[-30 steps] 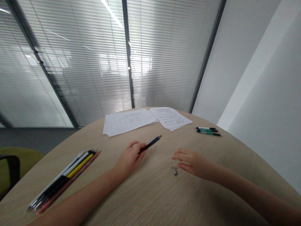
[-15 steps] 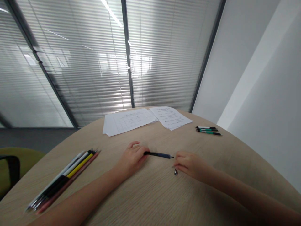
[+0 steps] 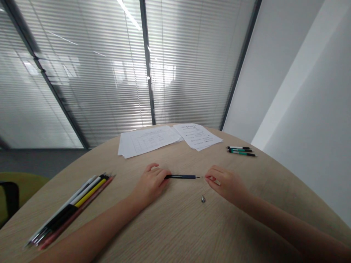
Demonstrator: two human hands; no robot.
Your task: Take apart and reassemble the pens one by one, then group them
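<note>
My left hand (image 3: 152, 183) rests on the table with thumb and fingers closed on the rear end of a dark blue and black pen (image 3: 181, 176). The pen lies level, its narrow bare end pointing right. Just beyond that end is my right hand (image 3: 225, 182), thumb and forefinger pinched together. A tiny pale, thin bit shows at its fingertips, too small to name. Below the gap between the hands lies a small silver metal cone (image 3: 203, 199), like a pen tip, touched by neither hand.
To the left lies a row of several pens and pencils (image 3: 74, 208) on the wooden table (image 3: 175, 226). Printed sheets (image 3: 149, 140) are spread at the far edge. More green, white and black pens (image 3: 241, 151) lie at the far right. A green chair (image 3: 24, 186) stands beyond the left edge.
My right hand has moved slightly up and away from the metal cone, to the level of the pen's end. The pen has turned a little towards horizontal in my left hand.
</note>
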